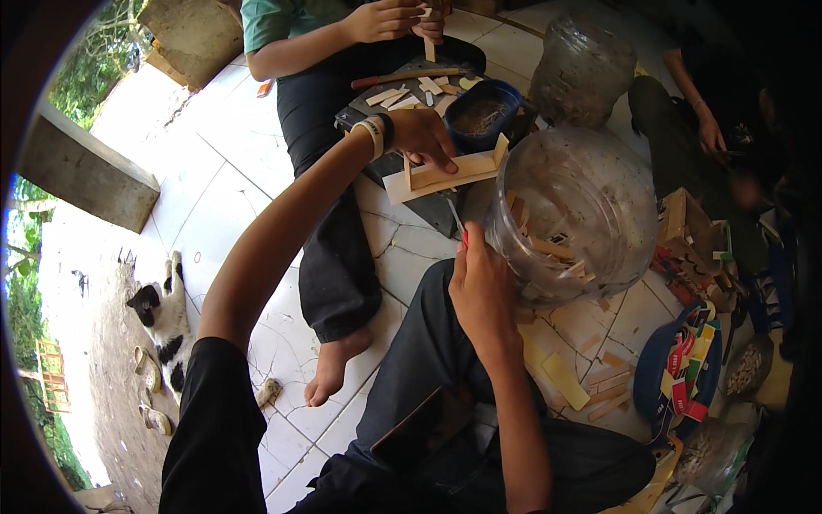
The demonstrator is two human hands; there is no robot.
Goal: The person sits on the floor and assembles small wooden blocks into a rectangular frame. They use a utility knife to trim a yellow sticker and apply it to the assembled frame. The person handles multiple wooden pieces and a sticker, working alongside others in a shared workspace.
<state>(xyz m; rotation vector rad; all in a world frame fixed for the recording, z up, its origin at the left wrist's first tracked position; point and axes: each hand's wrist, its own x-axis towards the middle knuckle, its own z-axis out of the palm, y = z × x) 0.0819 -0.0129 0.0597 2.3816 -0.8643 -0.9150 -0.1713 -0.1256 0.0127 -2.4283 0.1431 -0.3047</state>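
Note:
My left hand (421,137) grips a small pale wooden piece (458,171), a flat strip with a short upright at each end, above a dark low work surface (432,210). My right hand (485,295) is closed around the red handle of a tool with a thin metal shaft (455,216). Its tip points up toward the wooden piece, just below it; whether it is a knife or a screwdriver I cannot tell. Right beside both hands stands a large clear plastic tub (591,223) with wooden strips inside.
Across from me a seated person's hands (398,21) hold a wooden strip. A blue container (484,111) with small thin bits and a wooden-handled tool (402,79) are close by. At right are a blue basin (685,377) and loose strips (608,385). A cat (167,321) lies left.

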